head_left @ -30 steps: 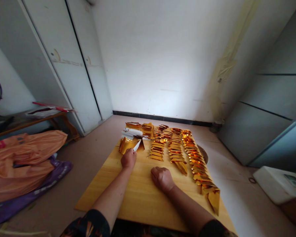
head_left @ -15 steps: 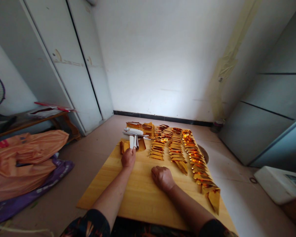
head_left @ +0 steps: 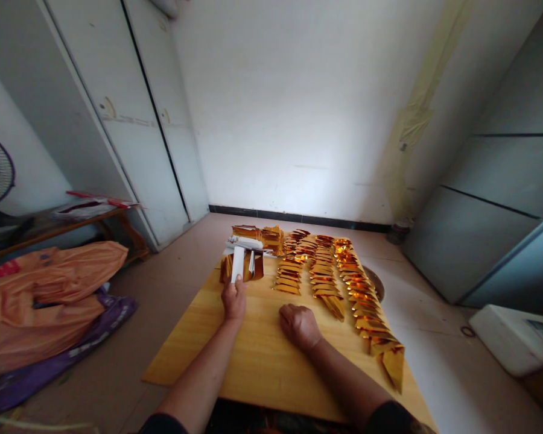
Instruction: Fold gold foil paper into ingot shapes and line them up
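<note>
On the floor off the bench's left edge lie an orange plastic bag point(head_left: 49, 295) and a purple bag point(head_left: 67, 349) beneath it, well apart from the work. At the far left corner of the bench point(head_left: 262, 355), a pale wooden board set low over the floor, the left hand point(head_left: 234, 298) reaches forward with the forearm straight and the wrist low. Its fingers are pinched on the near end of a white paper strip point(head_left: 238, 263), which stands up from the gold foil stack point(head_left: 242, 267) right in front of it. The strip is white on the side that shows, and the stack behind it is partly hidden, so how many sheets the fingers hold cannot be told. To do this well, it looks wise to pinch only the top sheet, draw it toward the near edge slowly so the slippery foil beneath does not slide, and keep the crease square. Further right, near the middle of the bench, the right hand point(head_left: 298, 325) rests knuckles up in a loose fist, holding nothing that can be seen, with its forearm angled in from the near right corner; it lies apart from the stack and could steady it if the sheets shift. Beyond it, rows of folded gold pieces point(head_left: 344, 277) run from the far edge down toward the right edge, overlapping like scales.
</note>
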A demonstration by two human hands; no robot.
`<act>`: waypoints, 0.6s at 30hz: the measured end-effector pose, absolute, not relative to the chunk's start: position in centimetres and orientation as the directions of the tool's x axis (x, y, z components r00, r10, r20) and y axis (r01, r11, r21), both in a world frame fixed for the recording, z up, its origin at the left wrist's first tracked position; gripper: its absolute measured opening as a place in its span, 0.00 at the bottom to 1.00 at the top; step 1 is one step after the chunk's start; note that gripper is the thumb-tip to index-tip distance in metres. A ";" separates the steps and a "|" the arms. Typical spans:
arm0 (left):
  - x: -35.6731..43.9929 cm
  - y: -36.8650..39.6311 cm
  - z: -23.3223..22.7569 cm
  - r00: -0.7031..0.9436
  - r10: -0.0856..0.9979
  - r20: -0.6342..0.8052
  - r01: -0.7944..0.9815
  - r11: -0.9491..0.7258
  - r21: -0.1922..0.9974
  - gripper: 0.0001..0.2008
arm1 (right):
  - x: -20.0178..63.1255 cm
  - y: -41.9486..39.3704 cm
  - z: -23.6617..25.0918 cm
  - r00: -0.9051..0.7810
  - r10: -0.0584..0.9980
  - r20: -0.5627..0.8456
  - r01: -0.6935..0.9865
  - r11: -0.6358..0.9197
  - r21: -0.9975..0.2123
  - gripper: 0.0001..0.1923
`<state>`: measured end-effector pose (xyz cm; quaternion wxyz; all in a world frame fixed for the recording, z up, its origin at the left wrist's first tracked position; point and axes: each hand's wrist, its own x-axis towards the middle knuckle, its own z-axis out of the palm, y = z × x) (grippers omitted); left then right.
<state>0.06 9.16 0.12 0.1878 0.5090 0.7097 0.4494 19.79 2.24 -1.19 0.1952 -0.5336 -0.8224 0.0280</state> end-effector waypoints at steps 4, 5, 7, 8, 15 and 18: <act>1.7 6.2 -0.1 -0.174 0.924 0.340 0.478 -0.223 0.850 0.19 | 20.6 2.5 -1.6 -0.182 0.875 0.449 0.708 0.433 -0.558 0.14; 2.1 5.5 -0.2 -0.086 0.926 0.366 0.450 -0.292 0.844 0.19 | 20.9 2.5 -1.6 -0.120 0.875 0.469 0.655 0.424 -0.625 0.17; 2.7 4.1 -0.3 0.061 0.932 0.357 0.380 -0.352 0.856 0.17 | 21.4 2.5 -1.8 -0.001 0.888 0.460 0.565 0.380 -0.732 0.24; 2.8 3.6 -0.3 0.103 0.936 0.336 0.342 -0.351 0.872 0.15 | 21.6 2.5 -1.9 0.045 0.896 0.442 0.525 0.355 -0.773 0.28; 3.3 1.1 -0.1 0.201 0.961 0.189 0.141 -0.219 0.965 0.17 | 22.6 2.0 -2.3 0.183 0.926 0.331 0.338 0.257 -0.905 0.37; 4.1 0.6 0.3 0.133 0.991 -0.009 -0.140 0.028 0.990 0.23 | 22.7 2.1 -2.2 0.210 0.938 0.276 0.240 0.225 -0.945 0.37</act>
